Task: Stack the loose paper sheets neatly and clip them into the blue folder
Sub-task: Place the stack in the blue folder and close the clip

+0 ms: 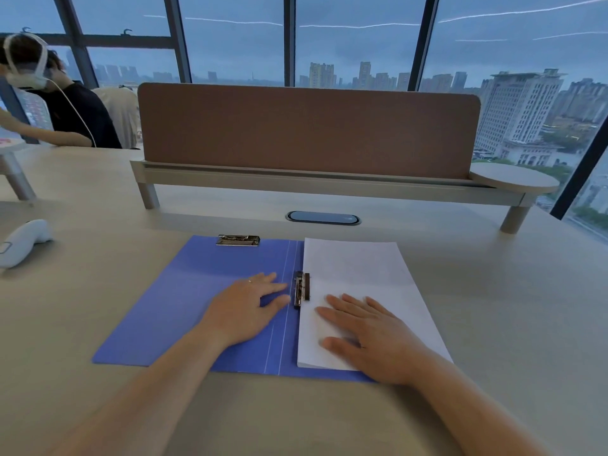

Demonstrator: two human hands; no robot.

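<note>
The blue folder (171,307) lies open and flat on the desk. A stack of white paper sheets (358,274) covers its right half, its left edge under the metal spring clip (301,288) beside the spine. A second metal clip (238,240) sits at the top edge of the left cover. My left hand (245,307) rests flat on the left cover, fingertips close to the spine clip. My right hand (368,334) lies flat on the lower part of the paper stack, fingers spread. Neither hand holds anything.
A brown divider panel (306,130) on a raised shelf stands behind the folder, with an oval cable port (323,217) in front of it. A white handheld device (23,240) lies at the far left. Another person (65,103) sits at the back left.
</note>
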